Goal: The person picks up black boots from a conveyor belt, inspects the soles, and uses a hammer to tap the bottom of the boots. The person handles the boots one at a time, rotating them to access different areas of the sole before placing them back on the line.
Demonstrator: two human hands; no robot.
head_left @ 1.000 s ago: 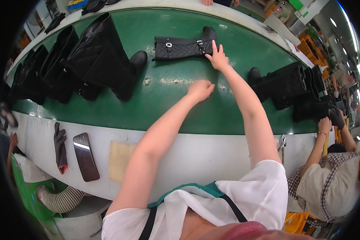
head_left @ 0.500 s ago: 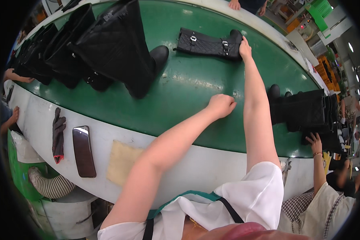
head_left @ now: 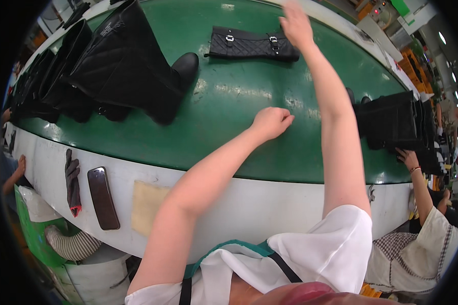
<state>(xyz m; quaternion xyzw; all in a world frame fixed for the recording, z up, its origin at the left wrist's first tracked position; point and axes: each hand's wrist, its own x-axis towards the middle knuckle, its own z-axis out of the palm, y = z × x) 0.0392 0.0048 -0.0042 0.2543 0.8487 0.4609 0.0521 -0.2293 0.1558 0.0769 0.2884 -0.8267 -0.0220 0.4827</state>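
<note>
A black quilted boot point(head_left: 252, 46) with two buckled straps lies on its side at the far middle of the green surface point(head_left: 229, 122). My right hand point(head_left: 296, 26) is over the boot's foot end, blurred by motion, with its fingers stretched and apart. The hand and wrist hide most of the foot, and I cannot tell whether they touch it. Nearer to me, my left hand point(head_left: 273, 123) is loosely closed over the green surface, with nothing visible in it. At the left stands a large black boot point(head_left: 132, 66), its toe pointing right.
More black boots point(head_left: 51, 86) line the left side, and others point(head_left: 392, 119) stand at the right by a co-worker's hand point(head_left: 408, 158). On the white near ledge point(head_left: 259, 203) lie a dark glove point(head_left: 72, 178), a phone point(head_left: 104, 198) and a yellowish cloth point(head_left: 148, 206).
My right hand has moved up and away from its grip on the boot's foot, its fingers now stretched. The view has shifted slightly; my left hand stays closed in about the same place.
</note>
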